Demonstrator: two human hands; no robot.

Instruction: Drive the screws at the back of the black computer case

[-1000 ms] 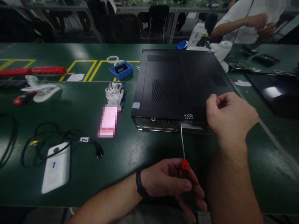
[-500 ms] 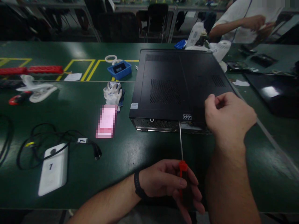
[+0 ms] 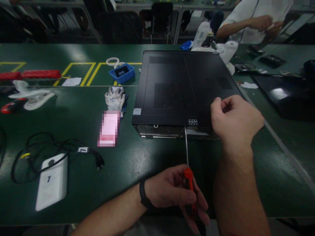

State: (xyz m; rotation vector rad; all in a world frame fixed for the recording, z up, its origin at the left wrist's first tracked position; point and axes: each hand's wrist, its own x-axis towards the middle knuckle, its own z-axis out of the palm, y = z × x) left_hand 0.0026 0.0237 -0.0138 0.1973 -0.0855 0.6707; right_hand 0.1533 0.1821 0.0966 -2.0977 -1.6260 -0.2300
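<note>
A black desktop computer case [image 3: 169, 72] lies flat on the green table, its narrow end with slots facing me. My left hand [image 3: 176, 190], wearing a dark wristband, is closed around the red and black handle of a screwdriver [image 3: 188, 173]. The long metal shaft points away from me, and its tip meets the case's near end, just left of a patterned sticker [image 3: 193, 122]. Curled like a fist, my right hand [image 3: 235, 119] rests at the case's near right corner. What its fingers may hold is hidden.
Left of the case lie work gloves [image 3: 115, 100], a blurred pink rectangle [image 3: 109, 127], a blue bin [image 3: 122, 74], black cables [image 3: 76, 144] and a white device marked 1 [image 3: 52, 183]. A dark flat panel [image 3: 283, 96] lies right. Across the table, a person's hands [image 3: 264, 24] are busy.
The screwdriver handle has turned in my left hand, so more of its red side shows. The whole view has shifted slightly, and my right hand stays on the case.
</note>
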